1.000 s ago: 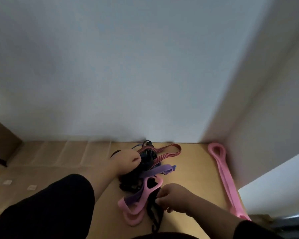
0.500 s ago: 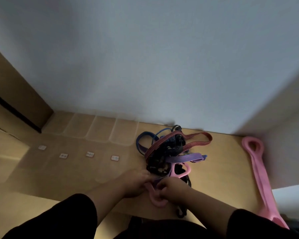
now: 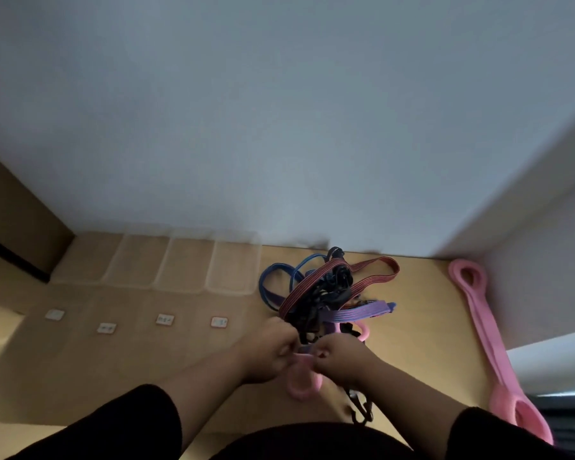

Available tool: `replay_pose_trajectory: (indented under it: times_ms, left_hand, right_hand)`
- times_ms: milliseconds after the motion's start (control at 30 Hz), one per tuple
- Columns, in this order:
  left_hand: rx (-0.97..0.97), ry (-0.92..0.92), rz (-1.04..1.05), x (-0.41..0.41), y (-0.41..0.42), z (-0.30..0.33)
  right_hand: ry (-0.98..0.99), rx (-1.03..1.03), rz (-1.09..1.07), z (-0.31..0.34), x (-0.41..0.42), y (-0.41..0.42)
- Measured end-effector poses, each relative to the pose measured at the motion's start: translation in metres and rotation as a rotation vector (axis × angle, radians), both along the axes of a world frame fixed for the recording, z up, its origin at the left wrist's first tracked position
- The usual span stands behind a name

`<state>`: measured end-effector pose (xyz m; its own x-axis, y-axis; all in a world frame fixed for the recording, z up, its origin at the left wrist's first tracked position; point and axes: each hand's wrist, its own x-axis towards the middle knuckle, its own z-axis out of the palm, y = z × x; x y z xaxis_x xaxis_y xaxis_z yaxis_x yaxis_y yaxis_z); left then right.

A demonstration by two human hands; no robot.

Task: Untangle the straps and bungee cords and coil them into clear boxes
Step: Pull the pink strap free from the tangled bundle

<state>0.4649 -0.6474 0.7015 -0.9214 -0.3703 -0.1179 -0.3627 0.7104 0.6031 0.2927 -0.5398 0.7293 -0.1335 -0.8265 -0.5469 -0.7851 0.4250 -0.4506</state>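
Both hands meet at the near edge of the tangle of cords [image 3: 326, 293] on the wooden table [image 3: 422, 313]. The left hand [image 3: 268, 351] and right hand [image 3: 341, 358] seem to pinch a pink band [image 3: 304, 381]; clear boxes [image 3: 233, 272] sit left.

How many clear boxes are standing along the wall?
4, side by side in a row against the wall, left of the tangled straps: first, second, third, fourth. Their edges are faint, so more could be missed.

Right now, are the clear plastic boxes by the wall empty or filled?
Empty. The row of clear plastic boxes shows only the tan surface through them; every cord remains in the tangled pile.
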Motion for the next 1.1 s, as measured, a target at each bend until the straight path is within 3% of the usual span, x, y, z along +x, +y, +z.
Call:
replay_pose_trajectory:
  times_ms: [133, 200, 400, 667, 867, 1000, 1100]
  left_hand:
    - [0.157, 0.155, 0.032, -0.01, -0.015, 0.032]
    - [0.306, 0.15, 0.053, -0.018, -0.02, 0.047]
    - [0.521, 0.182, 0.098, -0.034, -0.035, 0.07]
    - [0.29, -0.011, -0.061, -0.045, -0.073, 0.086]
    - [0.263, -0.069, -0.027, -0.06, -0.108, 0.114]
    - [0.296, -0.045, -0.002, -0.075, -0.127, 0.132]
    - [0.23, -0.083, -0.027, -0.102, -0.127, 0.14]
  right_hand:
    - [-0.019, -0.231, -0.088, 0.042, -0.013, -0.007]
    - [-0.002, -0.334, -0.126, 0.06, -0.017, -0.009]
    - [-0.174, -0.382, -0.255, 0.108, -0.027, -0.011]
    - [-0.175, -0.51, -0.342, 0.143, -0.043, -0.003]
    - [0.017, -0.388, -0.287, 0.144, -0.074, 0.022]
    - [0.04, -0.299, -0.312, 0.132, -0.097, 0.044]
    - [-0.053, -0.194, -0.335, 0.12, -0.113, 0.065]
